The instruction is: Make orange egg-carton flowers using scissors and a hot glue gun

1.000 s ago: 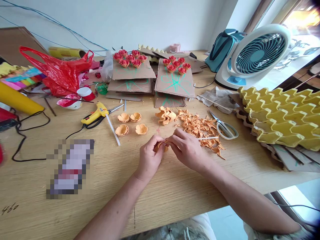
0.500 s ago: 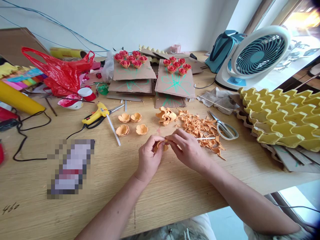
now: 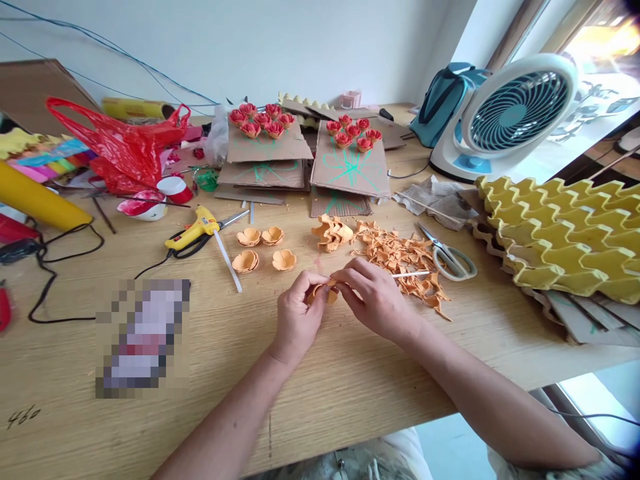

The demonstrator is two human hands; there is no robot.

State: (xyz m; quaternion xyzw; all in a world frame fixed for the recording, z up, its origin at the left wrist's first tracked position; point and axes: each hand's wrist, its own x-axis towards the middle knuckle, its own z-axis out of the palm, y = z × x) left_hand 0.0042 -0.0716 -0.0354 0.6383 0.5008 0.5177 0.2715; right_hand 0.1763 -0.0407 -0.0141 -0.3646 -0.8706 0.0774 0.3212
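Both hands are working right in the middle of the tabletop (image 3: 350, 380), close to the near edge. The left hand (image 3: 299, 315) and the right hand (image 3: 376, 301) are meeting fingertip to fingertip, both pinching the same small orange paper piece (image 3: 320, 292) and holding it just above the wood. It's mostly hidden by the fingers, so I can't tell its exact shape. A thin white stick (image 3: 411, 274) is poking out to the right from behind the right hand; I can't tell if that hand is actually gripping it.

Just beyond the left hand, four finished orange flower cups (image 3: 249, 237) are sitting in a little cluster. Beyond the right hand, a pile of orange scraps (image 3: 400, 255) is spreading out, with scissors (image 3: 450, 257) lying at its right edge and a stack of cut orange cups (image 3: 331, 232) sitting at its left. A yellow glue gun (image 3: 193, 228) is lying off to the left. Yellow egg trays (image 3: 565, 240) are stacking up on the right, a fan (image 3: 515, 110) is standing behind them, and cardboard sheets with red flowers (image 3: 350, 163) are lying at the far side.
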